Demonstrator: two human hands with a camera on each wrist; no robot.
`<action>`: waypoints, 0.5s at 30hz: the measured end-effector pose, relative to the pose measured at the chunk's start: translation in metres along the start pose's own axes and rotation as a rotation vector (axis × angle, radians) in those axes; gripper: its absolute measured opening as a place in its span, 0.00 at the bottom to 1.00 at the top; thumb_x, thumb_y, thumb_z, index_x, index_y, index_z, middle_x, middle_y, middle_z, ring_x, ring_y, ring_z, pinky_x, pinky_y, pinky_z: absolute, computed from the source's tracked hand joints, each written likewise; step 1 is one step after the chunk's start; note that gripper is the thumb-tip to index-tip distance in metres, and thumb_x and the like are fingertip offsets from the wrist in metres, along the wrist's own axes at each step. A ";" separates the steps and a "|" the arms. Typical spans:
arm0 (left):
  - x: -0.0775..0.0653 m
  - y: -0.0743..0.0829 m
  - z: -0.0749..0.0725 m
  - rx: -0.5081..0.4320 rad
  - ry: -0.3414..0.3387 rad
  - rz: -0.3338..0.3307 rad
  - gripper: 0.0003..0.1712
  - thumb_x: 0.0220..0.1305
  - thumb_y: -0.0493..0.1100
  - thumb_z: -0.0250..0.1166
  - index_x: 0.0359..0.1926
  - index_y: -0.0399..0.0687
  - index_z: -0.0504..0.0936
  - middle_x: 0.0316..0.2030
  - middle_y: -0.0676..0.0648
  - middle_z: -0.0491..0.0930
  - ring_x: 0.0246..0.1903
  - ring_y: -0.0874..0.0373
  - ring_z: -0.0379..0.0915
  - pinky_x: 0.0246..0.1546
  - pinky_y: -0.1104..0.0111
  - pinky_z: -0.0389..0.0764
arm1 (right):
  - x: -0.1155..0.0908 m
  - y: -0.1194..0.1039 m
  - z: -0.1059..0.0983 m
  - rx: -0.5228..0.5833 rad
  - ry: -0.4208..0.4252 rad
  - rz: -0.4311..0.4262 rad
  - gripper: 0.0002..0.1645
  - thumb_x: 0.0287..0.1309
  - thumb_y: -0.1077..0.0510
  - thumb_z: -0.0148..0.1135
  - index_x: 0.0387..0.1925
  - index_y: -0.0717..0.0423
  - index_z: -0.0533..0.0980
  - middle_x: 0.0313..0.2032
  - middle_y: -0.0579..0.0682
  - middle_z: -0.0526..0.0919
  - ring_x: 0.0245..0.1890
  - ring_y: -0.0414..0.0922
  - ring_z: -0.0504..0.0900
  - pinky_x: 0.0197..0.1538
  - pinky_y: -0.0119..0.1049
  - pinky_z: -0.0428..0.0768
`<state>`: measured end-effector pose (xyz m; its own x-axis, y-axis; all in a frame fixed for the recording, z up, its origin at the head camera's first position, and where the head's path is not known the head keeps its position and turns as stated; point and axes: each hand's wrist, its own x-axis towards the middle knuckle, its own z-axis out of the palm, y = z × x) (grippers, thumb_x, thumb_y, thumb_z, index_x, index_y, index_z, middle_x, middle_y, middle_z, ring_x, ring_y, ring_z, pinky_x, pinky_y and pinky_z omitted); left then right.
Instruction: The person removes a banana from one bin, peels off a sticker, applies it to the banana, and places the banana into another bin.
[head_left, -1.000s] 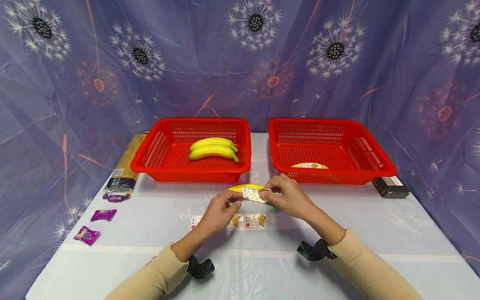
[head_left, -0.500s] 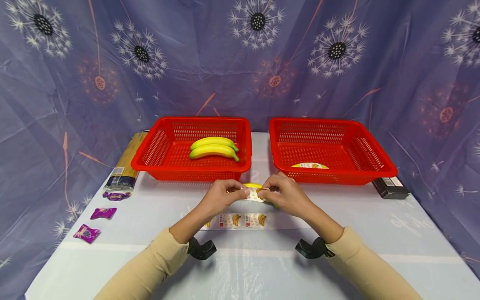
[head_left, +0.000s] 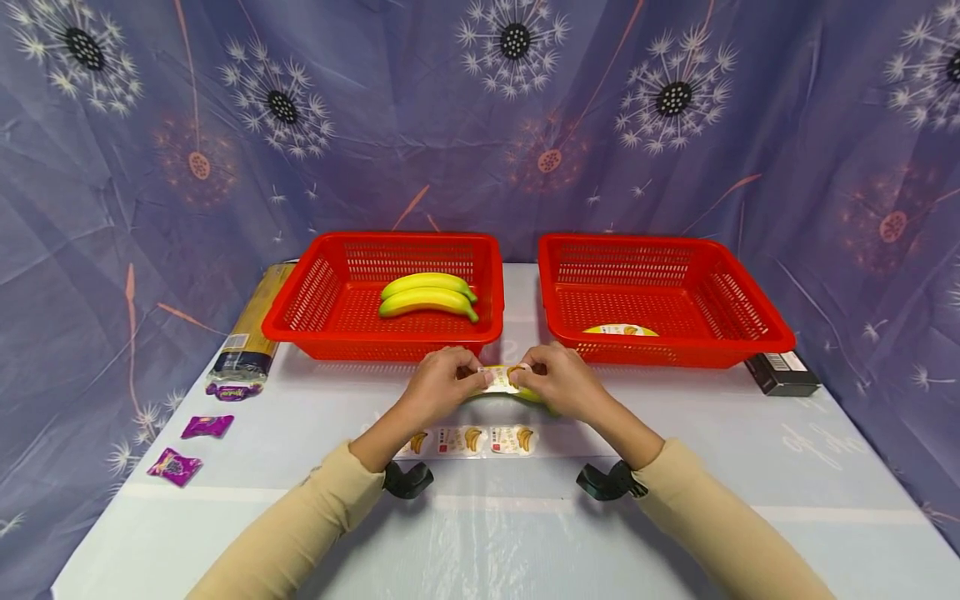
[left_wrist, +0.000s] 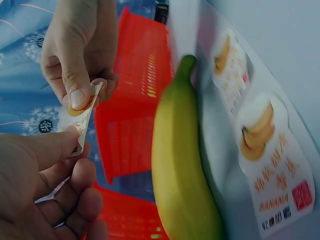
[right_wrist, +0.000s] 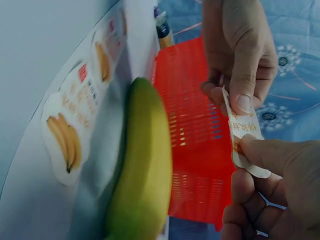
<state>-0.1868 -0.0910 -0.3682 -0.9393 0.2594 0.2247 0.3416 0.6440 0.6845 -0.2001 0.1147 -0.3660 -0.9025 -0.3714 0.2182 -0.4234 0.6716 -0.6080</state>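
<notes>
A banana sticker [head_left: 501,379] with printed bananas and lettering is stretched between both hands, above the table. My left hand [head_left: 441,385] pinches its left end between thumb and fingers. The other end is pinched by my right hand [head_left: 564,382]. Below the sticker lies a yellow banana [left_wrist: 177,155] with green ends, lengthwise across the table; in the head view the hands partly hide it. Nearer the body, a strip of more banana stickers [head_left: 461,441] lies flat. Both wrist views show the held sticker [right_wrist: 245,127] slightly bent, apart from the banana.
At the back left stands a red basket [head_left: 382,343] with two bananas [head_left: 427,302]. The right red basket [head_left: 675,352] holds a labelled banana [head_left: 621,331]. Purple-wrapped sweets [head_left: 207,427] and a golden package [head_left: 258,325] lie left; a black box [head_left: 782,375] sits far right.
My left hand has moved from the banana's left side up to the sticker's left end and now pinches it. Both hands have lifted the sticker slightly away from the body, uncovering more of the strip.
</notes>
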 end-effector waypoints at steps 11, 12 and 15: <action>0.007 -0.014 0.020 0.325 0.083 0.070 0.09 0.55 0.46 0.67 0.23 0.49 0.80 0.25 0.52 0.78 0.30 0.56 0.74 0.29 0.67 0.71 | 0.017 0.017 0.026 -0.166 -0.015 0.018 0.20 0.51 0.50 0.67 0.12 0.51 0.71 0.12 0.43 0.64 0.24 0.42 0.63 0.28 0.33 0.59; 0.008 -0.015 0.022 0.332 0.087 0.067 0.09 0.55 0.46 0.67 0.23 0.49 0.79 0.25 0.52 0.78 0.29 0.56 0.74 0.29 0.67 0.71 | 0.017 0.017 0.028 -0.177 -0.011 0.012 0.20 0.51 0.51 0.67 0.12 0.51 0.70 0.12 0.43 0.64 0.23 0.42 0.63 0.28 0.33 0.59; 0.010 -0.020 0.026 0.361 0.099 0.075 0.10 0.55 0.46 0.67 0.22 0.49 0.77 0.23 0.52 0.76 0.27 0.56 0.73 0.28 0.67 0.70 | 0.018 0.019 0.032 -0.209 0.009 -0.008 0.20 0.50 0.52 0.67 0.12 0.51 0.70 0.12 0.43 0.65 0.22 0.42 0.63 0.28 0.33 0.59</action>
<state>-0.2022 -0.0823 -0.3979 -0.9037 0.2563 0.3430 0.3829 0.8422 0.3795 -0.2222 0.1000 -0.3981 -0.8993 -0.3720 0.2300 -0.4370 0.7872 -0.4352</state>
